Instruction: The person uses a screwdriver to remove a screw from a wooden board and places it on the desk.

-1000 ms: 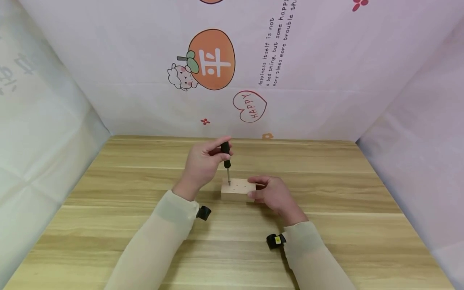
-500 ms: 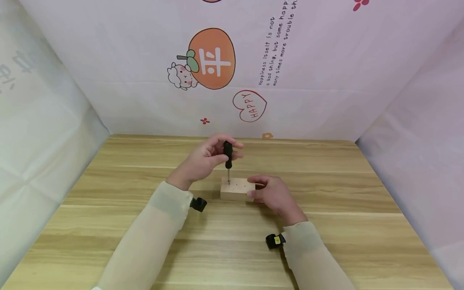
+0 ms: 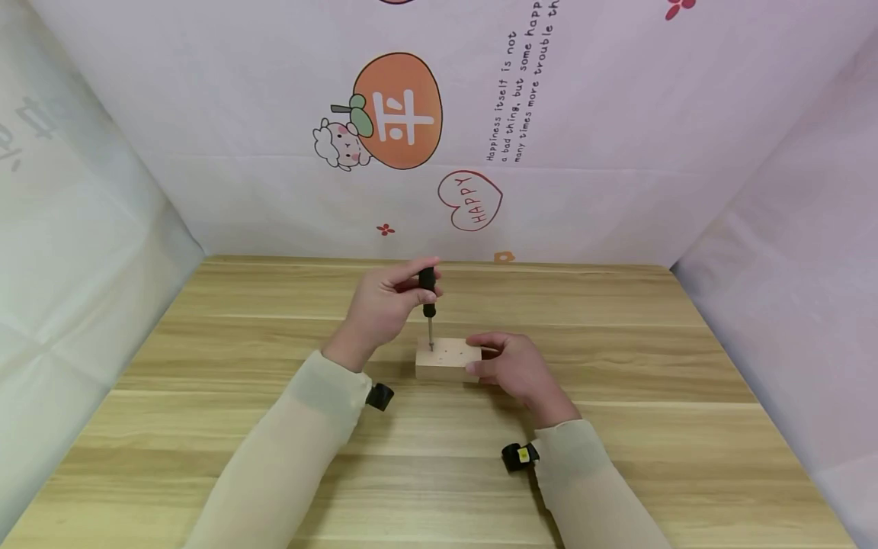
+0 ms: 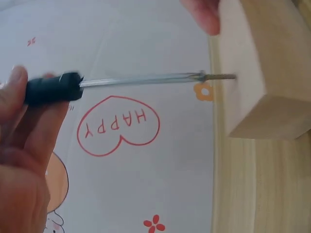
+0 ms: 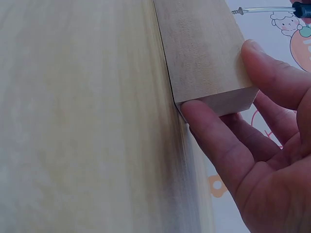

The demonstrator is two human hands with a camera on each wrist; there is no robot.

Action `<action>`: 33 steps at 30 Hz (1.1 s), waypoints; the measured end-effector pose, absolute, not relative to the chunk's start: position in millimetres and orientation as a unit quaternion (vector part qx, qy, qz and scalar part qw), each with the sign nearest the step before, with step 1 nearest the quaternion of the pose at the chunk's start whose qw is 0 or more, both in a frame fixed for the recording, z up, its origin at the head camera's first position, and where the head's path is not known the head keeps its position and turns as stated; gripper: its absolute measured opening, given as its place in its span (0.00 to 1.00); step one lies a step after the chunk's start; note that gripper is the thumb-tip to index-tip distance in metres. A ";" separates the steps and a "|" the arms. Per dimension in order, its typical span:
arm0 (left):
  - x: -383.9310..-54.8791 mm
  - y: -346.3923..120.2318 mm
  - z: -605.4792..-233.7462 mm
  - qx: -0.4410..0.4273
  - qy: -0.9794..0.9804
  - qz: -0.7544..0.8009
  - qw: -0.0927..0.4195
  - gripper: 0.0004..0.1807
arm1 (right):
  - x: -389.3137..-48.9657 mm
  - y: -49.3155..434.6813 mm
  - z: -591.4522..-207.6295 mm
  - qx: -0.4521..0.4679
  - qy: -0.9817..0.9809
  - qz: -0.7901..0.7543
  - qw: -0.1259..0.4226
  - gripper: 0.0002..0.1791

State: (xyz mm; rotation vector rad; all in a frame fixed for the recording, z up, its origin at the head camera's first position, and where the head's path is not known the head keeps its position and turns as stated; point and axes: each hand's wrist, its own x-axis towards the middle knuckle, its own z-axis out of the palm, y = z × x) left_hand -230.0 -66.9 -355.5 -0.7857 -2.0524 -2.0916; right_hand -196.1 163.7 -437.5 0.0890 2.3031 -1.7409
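Pinching a screwdriver [image 3: 429,309] mid-frame, the left hand [image 3: 379,306] has just rolled back, the screw [image 4: 221,76] standing proud of the wooden block [image 3: 446,371] the right hand [image 3: 517,370] pinches.

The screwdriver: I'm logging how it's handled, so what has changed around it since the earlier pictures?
Since the picture just before, the left hand has drawn its outstretched fingers back in around the screwdriver, its wrist shifting slightly right. The screwdriver still stands on the screw, and the right hand still holds the block's right end.
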 end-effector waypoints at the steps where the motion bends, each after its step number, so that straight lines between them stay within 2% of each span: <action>1: -228.5 -65.8 -356.3 -0.258 -0.680 -0.682 0.076 0.24 | -195.9 163.4 -437.2 0.030 0.790 -0.599 0.126 0.23; 5: -224.9 -61.6 -360.9 -0.275 -0.692 -0.649 0.154 0.25 | -195.4 162.9 -435.9 0.031 0.788 -0.602 0.125 0.23; 8: -223.6 -61.1 -362.0 -0.281 -0.703 -0.633 0.159 0.23 | -195.3 162.7 -435.6 0.032 0.789 -0.601 0.124 0.23; 11: -226.1 -67.4 -361.0 -0.303 -0.694 -0.645 0.103 0.20 | -195.2 162.4 -435.9 0.031 0.791 -0.599 0.124 0.23; 16: -235.0 -82.2 -354.7 -0.364 -0.612 -0.701 -0.040 0.18 | -195.7 161.3 -436.5 0.031 0.791 -0.599 0.123 0.22; 19: -238.0 -84.9 -352.6 -0.373 -0.606 -0.700 -0.063 0.19 | -195.9 161.3 -437.1 0.032 0.792 -0.598 0.122 0.22; 28: -231.2 -75.0 -356.4 -0.280 -0.679 -0.678 0.047 0.20 | -195.7 161.9 -437.6 0.032 0.790 -0.598 0.126 0.23; 33: -227.4 -71.1 -358.7 -0.288 -0.702 -0.641 0.114 0.22 | -195.6 162.3 -436.9 0.031 0.791 -0.598 0.123 0.23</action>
